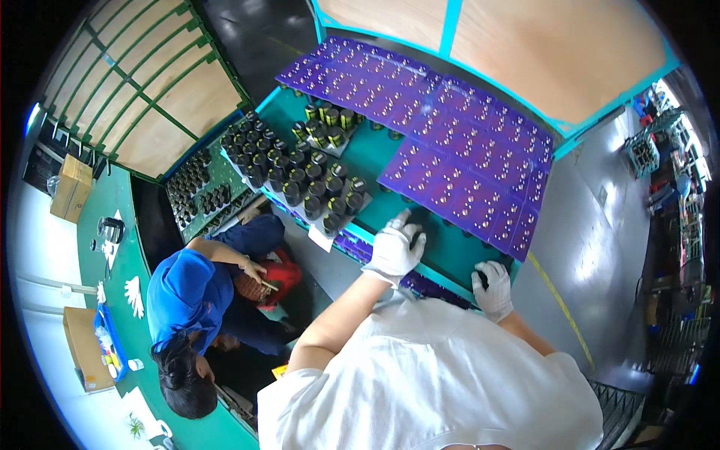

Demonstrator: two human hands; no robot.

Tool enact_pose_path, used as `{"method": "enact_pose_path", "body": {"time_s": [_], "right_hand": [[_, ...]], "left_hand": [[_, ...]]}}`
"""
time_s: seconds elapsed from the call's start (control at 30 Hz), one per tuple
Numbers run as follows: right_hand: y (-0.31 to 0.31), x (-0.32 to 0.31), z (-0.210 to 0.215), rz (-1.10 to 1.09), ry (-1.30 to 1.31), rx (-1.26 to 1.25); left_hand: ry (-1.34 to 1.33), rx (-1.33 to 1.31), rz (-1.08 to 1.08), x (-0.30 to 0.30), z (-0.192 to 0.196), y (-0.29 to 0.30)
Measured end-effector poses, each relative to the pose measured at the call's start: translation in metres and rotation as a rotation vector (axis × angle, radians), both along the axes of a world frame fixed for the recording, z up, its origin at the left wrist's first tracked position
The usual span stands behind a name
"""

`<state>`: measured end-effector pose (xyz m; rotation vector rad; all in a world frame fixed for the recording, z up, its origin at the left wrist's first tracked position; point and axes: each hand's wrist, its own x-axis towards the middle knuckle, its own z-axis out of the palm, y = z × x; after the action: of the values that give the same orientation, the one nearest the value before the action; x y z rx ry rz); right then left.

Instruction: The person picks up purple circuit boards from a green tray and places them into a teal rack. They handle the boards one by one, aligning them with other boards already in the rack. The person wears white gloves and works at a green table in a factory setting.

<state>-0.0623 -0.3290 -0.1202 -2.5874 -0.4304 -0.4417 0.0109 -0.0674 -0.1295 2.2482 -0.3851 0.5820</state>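
Note:
Both my hands wear white gloves and are at the near edge of a teal shelf (375, 154). My left hand (396, 247) is on the shelf, its fingers bent forward and the thumb apart from them. I see nothing held in it. Further right, my right hand (493, 291) is beside the near corner of a purple sheet (457, 184), fingers and thumb curved apart around a dark gap. Whether a small part is there is hard to tell. The sheet carries rows of shiny round spots and rests on short dark cylinders, mostly hidden beneath it.
Left of my hands, many black cylinders with yellow marks (289, 169) stand on a tray. A co-worker in blue (187, 289) bends low by a red basket (277, 281). Beyond is a green bench (112, 225) with loose gloves (133, 296). A wood-panelled teal frame (555, 56) rises behind the shelf.

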Motion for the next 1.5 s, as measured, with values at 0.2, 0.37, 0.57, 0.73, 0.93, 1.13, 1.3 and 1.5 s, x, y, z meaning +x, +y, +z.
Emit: {"method": "enact_pose_path", "body": {"time_s": [0.2,0.37,0.57,0.73,0.93,1.13,1.3,1.5], "right_hand": [[-0.008,-0.001,-0.002,0.023,0.088,0.142],[-0.014,0.000,-0.009,-0.001,0.127,0.258],[-0.014,0.000,-0.002,0.016,0.154,0.331],[-0.007,0.011,0.001,0.033,0.208,0.313],[-0.004,0.014,-0.020,0.204,0.136,0.289],[-0.015,0.014,-0.041,0.129,0.215,0.328],[-0.017,0.018,-0.048,0.181,0.224,0.346],[-0.018,0.019,-0.048,0.222,0.162,0.322]], "left_hand": [[0.160,0.275,0.279,0.008,-0.008,-0.006],[0.235,0.284,0.388,0.042,-0.003,-0.014],[0.187,-0.048,0.356,0.089,-0.039,-0.013],[0.217,-0.516,0.234,0.100,-0.050,-0.016],[0.033,-0.088,0.417,0.064,0.003,-0.014],[0.248,-0.310,0.470,0.102,-0.082,-0.027],[0.354,-0.045,0.511,0.064,-0.007,-0.020],[0.315,-0.038,0.514,0.063,-0.010,-0.018]]}}
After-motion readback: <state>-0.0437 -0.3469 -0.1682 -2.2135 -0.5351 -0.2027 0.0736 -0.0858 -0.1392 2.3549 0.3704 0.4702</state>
